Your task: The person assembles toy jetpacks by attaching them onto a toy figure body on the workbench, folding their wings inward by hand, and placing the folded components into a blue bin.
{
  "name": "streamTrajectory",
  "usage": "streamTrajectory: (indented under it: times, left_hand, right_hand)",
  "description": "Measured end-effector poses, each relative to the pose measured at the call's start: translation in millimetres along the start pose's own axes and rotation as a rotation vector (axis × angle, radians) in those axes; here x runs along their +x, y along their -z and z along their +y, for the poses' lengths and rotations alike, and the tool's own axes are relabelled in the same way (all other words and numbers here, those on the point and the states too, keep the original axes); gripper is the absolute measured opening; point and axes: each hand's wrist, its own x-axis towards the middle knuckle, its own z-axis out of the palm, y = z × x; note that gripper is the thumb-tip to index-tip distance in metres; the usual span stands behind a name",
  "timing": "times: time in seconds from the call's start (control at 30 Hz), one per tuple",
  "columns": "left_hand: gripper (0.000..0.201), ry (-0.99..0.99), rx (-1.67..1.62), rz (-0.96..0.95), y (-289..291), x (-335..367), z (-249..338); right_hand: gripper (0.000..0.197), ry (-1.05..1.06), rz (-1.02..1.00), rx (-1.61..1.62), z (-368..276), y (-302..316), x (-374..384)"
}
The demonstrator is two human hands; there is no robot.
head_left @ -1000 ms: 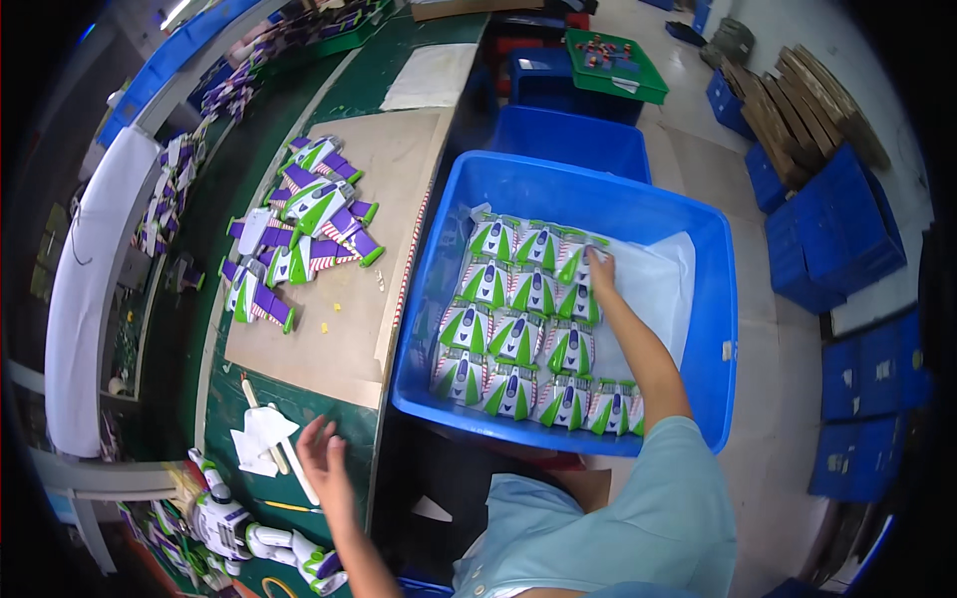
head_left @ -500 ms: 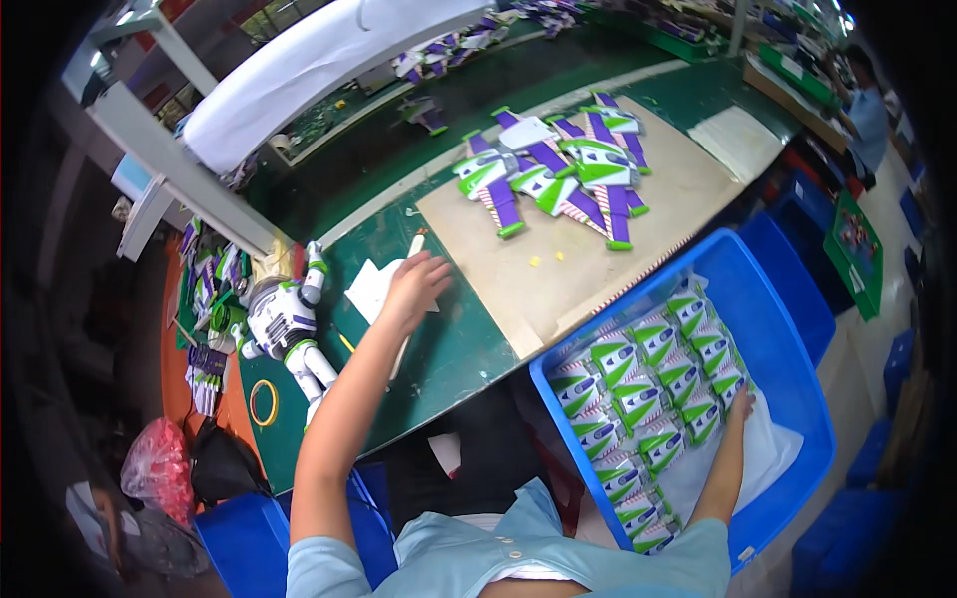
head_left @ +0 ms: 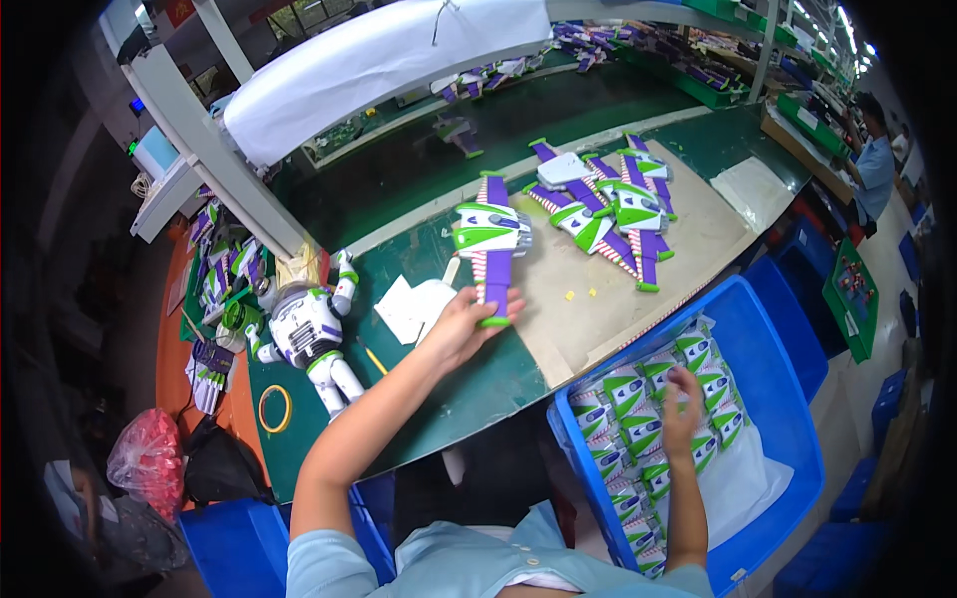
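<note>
My left hand point(head_left: 469, 327) is closed on the near wing tip of a toy wing pack point(head_left: 492, 231), white and green in the middle with purple wings striped red and white underneath. This pack lies across the left edge of a brown cardboard sheet point(head_left: 558, 344). More wing packs point(head_left: 638, 207) lie in an overlapping heap farther right on the sheet. Over the blue bin point(head_left: 797, 468) my right hand point(head_left: 682, 409) hovers, fingers apart, with nothing seen in it. Rows of bagged wing packs point(head_left: 638, 431) fill the bin's left and middle, beside a white plastic liner point(head_left: 743, 498).
A white toy space figure point(head_left: 307, 329) lies on the green table at the left, near a yellow tape roll point(head_left: 274, 408). White paper point(head_left: 401, 311) and a pencil point(head_left: 373, 357) lie left of the cardboard. A post point(head_left: 214, 140) rises behind. Another person point(head_left: 873, 164) works far right.
My left hand has moved right from the paper and taken hold of a wing pack, now apart from the heap. My right hand has lifted off the bagged packs. The view has shifted slightly.
</note>
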Motion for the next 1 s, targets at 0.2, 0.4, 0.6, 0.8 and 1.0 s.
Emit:
streamTrajectory:
  times: [0.2,0.4,0.6,0.8,1.0]
  left_hand:
    - [0.04,-0.118,-0.08,-0.048,49,-142,9]
    - [0.04,-0.234,-0.186,0.256,68,-209,-30]
    - [0.025,-0.184,-0.085,0.365,52,-207,-80]
    - [0.016,-0.257,-0.075,0.379,57,-184,-110]
    - [0.015,-0.242,-0.167,0.45,50,-190,-129]
  right_hand:
    - [0.026,0.659,-0.503,-0.047,-98,-174,55]
    - [0.026,1.051,-1.006,-0.125,-139,-252,37]
    - [0.016,1.011,-0.873,-0.08,-116,-279,36]
    - [0.033,0.897,-0.237,0.316,-111,-274,59]
    - [0.028,0.812,-0.706,-0.023,-115,-273,29]
